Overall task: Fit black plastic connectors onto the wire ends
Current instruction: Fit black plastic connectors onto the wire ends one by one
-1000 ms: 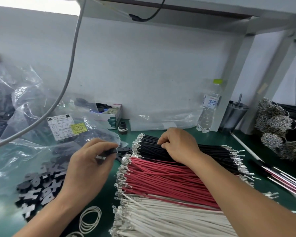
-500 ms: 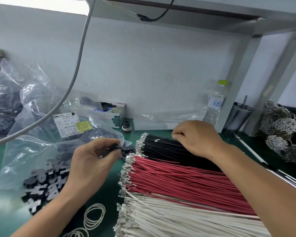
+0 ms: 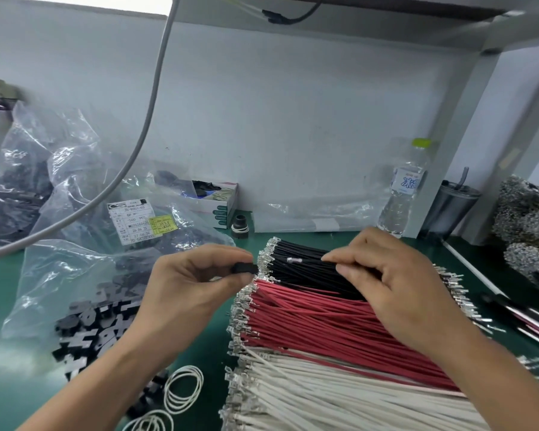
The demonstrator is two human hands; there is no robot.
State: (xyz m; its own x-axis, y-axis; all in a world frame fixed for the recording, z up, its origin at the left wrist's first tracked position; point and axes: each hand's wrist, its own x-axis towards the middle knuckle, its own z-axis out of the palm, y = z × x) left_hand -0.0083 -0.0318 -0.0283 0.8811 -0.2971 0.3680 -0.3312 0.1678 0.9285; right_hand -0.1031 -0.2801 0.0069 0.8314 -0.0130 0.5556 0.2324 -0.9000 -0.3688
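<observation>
The left hand (image 3: 187, 293) pinched a small black connector (image 3: 245, 268) between thumb and fingertips, so that grip was narrow and full. The right hand (image 3: 395, 284) pinched one black wire (image 3: 311, 261) and lifted its shiny metal tip (image 3: 294, 260) just above the pile. The tip pointed at the connector but was still apart from it, so this wire was not fitted yet.

It looked like the job had a long way to go (no wire in the piles showed a connector on it). The black wires (image 3: 308, 275) lay at the back, the red wires (image 3: 318, 325) in the middle and the white wires (image 3: 324, 396) in front. They were all thin and straight, packed side by side, with little silver ends lined up on the left edge.

More connectors (image 3: 91, 328) lay in a heap on the green counter (image 3: 209, 362), spilling out of a clear, crinkly plastic bag (image 3: 75, 269). They were dark, flat and blocky. A few white rubber bands (image 3: 182, 388) lay near the front, thin and round. A clear water bottle (image 3: 402, 194) with a green cap stood at the back, beside a dark cup (image 3: 448, 209).
</observation>
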